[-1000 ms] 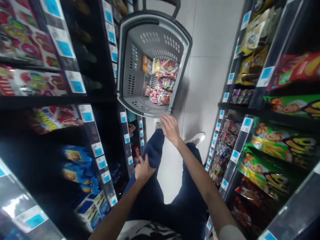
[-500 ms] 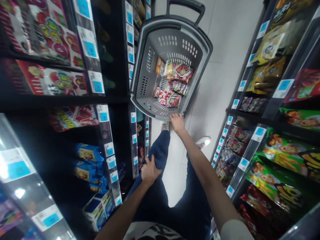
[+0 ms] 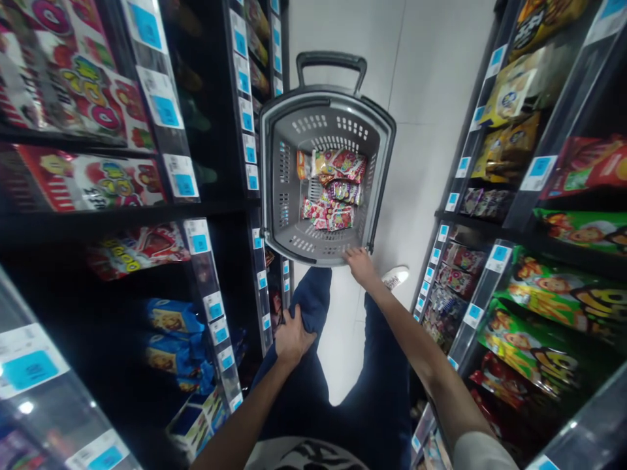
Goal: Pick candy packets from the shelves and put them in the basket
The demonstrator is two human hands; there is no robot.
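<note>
Basket [image 3: 377,163] of grey slotted plastic, rounded-cornered, stands in the aisle between shelves, crinkly candy packets [image 3: 337,186] inside. Leftmost, glossy red-and-white pouches [image 3: 105,179] fill dark shelving. The left hand [image 3: 294,338] grips a trousered knee. The right hand [image 3: 360,264] curls its fingers over the basket's near rim. Beneath lies smooth, pale tiled floor [image 3: 421,78]; rightmost, shiny green bags [image 3: 533,346].

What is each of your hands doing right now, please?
Left hand: open, holding nothing, resting on the dark blue trouser leg.
Right hand: fingers on the near rim of the grey plastic basket; grip unclear.
</note>
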